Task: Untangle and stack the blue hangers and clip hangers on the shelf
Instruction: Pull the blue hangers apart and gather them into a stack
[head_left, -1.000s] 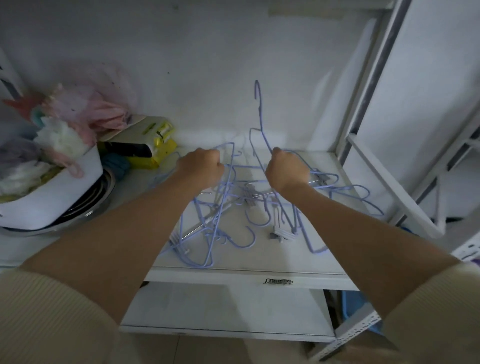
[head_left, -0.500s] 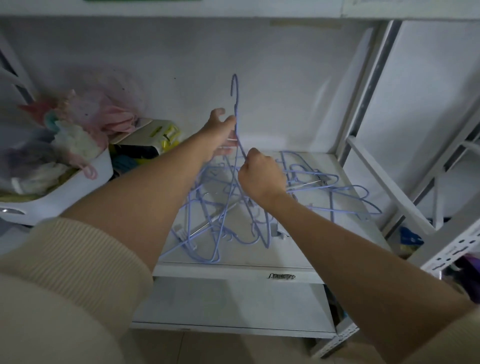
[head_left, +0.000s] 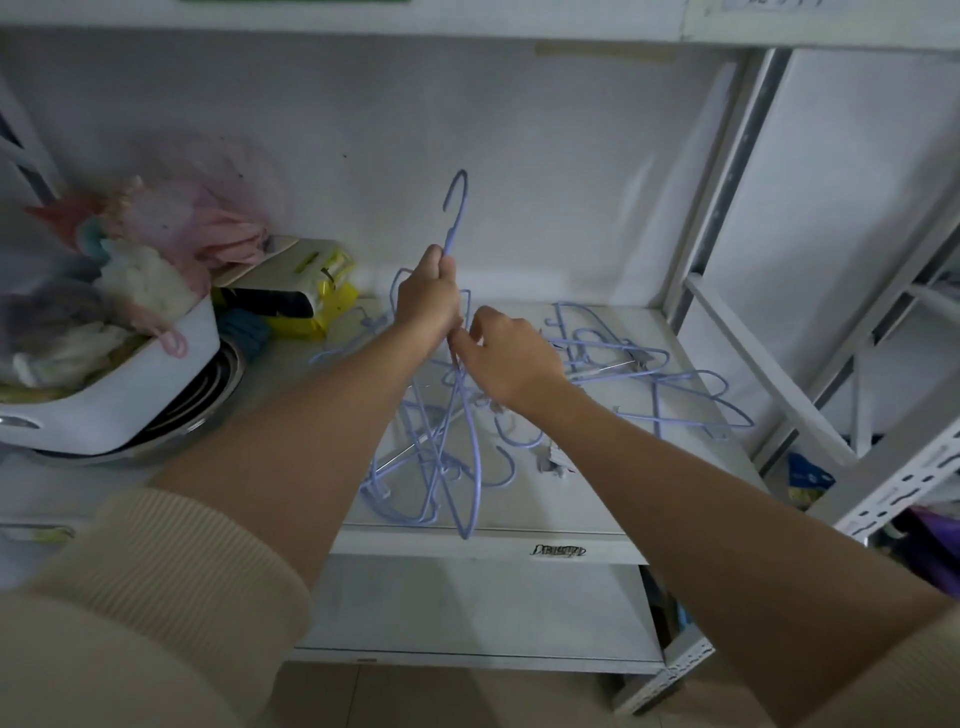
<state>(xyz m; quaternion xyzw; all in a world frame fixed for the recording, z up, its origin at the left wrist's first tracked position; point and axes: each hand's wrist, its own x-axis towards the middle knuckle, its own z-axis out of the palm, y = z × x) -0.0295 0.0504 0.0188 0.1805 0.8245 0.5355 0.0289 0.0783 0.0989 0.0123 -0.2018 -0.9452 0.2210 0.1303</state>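
While the left hand grips one blue hanger upright by its neck, evidently to lift it free, the right hand pinches wire beside it; the tangle lies toward the shelf front edge.

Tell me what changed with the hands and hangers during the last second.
The left hand moved from the pile to the raised hanger and now grips its neck. The right hand let that neck go and now works just below it. The hangers at the right and the basket stayed put.
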